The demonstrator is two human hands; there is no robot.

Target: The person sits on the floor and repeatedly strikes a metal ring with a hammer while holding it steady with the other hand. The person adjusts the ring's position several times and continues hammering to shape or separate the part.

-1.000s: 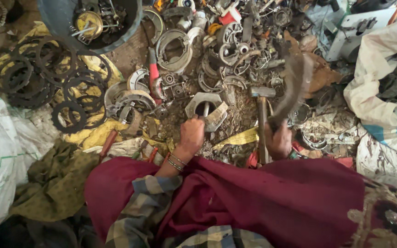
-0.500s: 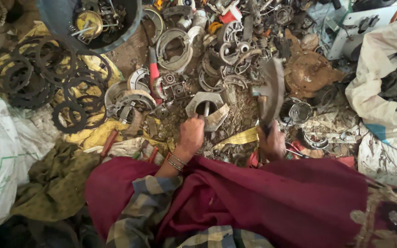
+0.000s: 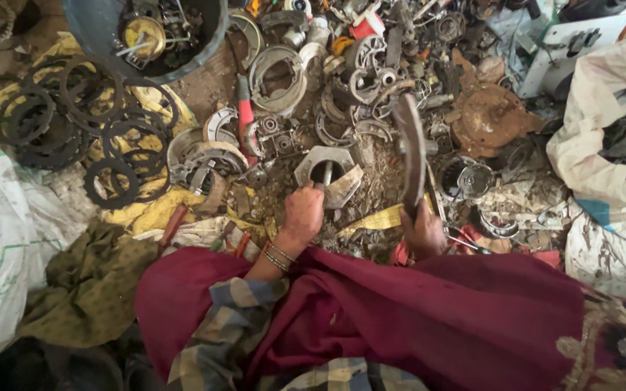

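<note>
I see my left hand (image 3: pixel 303 214) gripping a thin metal rod (image 3: pixel 325 174) stood in a grey hexagonal casting (image 3: pixel 325 172) amid gritty scrap. My right hand (image 3: pixel 423 233) clasps a raised hammer (image 3: pixel 411 148), blurred, now higher than a moment ago. The fingers are hidden.

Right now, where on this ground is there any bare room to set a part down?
A small patch of bare dirt lies between the grey tub and the curved brake shoes. Gritty ground shows between the hexagonal metal piece and the hammer. Elsewhere scrap and black rings crowd everything.
</note>
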